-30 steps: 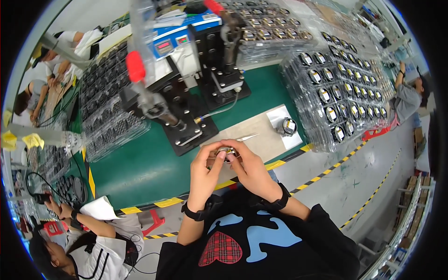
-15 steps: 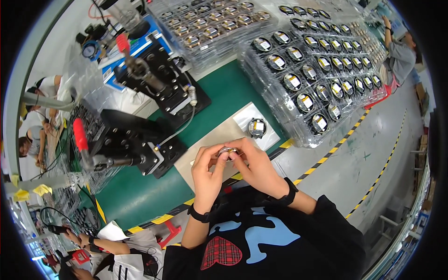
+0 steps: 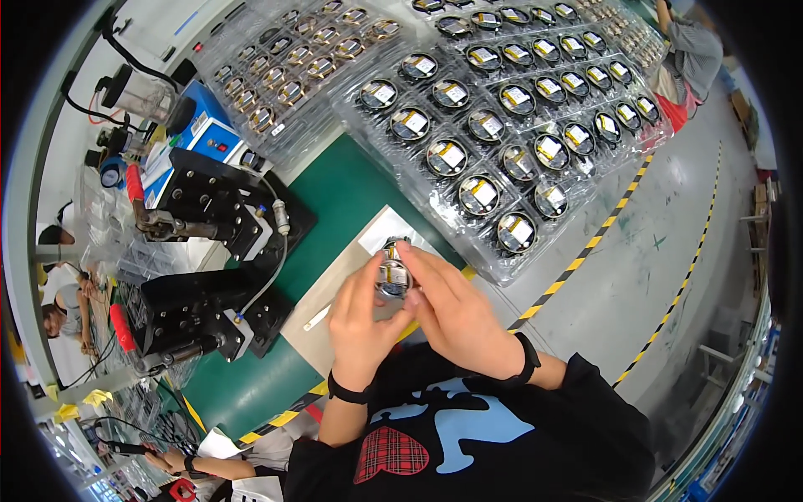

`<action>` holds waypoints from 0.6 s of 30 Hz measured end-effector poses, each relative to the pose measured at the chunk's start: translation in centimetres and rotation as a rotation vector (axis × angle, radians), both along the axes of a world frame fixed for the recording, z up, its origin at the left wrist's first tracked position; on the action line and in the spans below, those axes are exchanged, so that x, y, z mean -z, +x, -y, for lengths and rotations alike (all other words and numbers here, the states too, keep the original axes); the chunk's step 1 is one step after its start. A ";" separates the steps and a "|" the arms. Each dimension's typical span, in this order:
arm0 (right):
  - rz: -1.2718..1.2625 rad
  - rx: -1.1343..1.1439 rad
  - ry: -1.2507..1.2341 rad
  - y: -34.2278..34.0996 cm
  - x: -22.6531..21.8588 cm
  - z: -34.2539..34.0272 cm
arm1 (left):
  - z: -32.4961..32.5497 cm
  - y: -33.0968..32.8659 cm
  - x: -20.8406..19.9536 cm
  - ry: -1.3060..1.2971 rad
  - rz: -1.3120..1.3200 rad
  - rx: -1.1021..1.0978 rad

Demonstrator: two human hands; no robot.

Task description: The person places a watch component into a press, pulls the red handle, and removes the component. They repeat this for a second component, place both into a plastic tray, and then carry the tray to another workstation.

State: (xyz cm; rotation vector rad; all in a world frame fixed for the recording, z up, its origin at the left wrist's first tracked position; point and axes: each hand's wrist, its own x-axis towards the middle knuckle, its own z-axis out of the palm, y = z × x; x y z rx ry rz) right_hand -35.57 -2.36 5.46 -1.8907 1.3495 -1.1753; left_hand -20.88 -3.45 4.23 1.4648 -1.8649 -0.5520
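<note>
Over the front of the workbench, my left hand (image 3: 358, 322) and my right hand (image 3: 458, 316) close from both sides around a round metal-rimmed watch module (image 3: 392, 280). Its upper face shows between my fingertips; the fingers cover its edges. Just beyond it, a second round module (image 3: 391, 248) is partly hidden by my fingers, by the near part of a white sheet (image 3: 386, 224). Beneath my hands is a beige mat (image 3: 316, 322), with a thin white stick-like tool (image 3: 317, 318) beside my left hand.
Two black clamp fixtures (image 3: 209, 305) with red handles stand to the left on the green bench top (image 3: 322, 180). Stacked clear trays (image 3: 468, 243) of round modules fill the far right. Yellow-black tape (image 3: 577, 272) marks the floor. Other people work at left and far right.
The view has shifted, so the fixtures and trays sit further left. My hands have tilted the module, showing its face, and now overlap the module by the white sheet.
</note>
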 end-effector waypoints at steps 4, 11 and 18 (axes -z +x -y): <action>-0.001 -0.040 -0.031 -1.6 -1.5 -0.9 | 1.2 0.0 0.4 0.029 0.140 -0.138; 0.034 0.186 0.084 -5.2 -2.1 -2.6 | 1.8 -0.8 -0.5 0.093 0.299 -0.167; -0.379 0.637 -0.219 -13.4 -2.2 -0.5 | 2.8 -2.2 -1.1 0.309 0.456 -0.139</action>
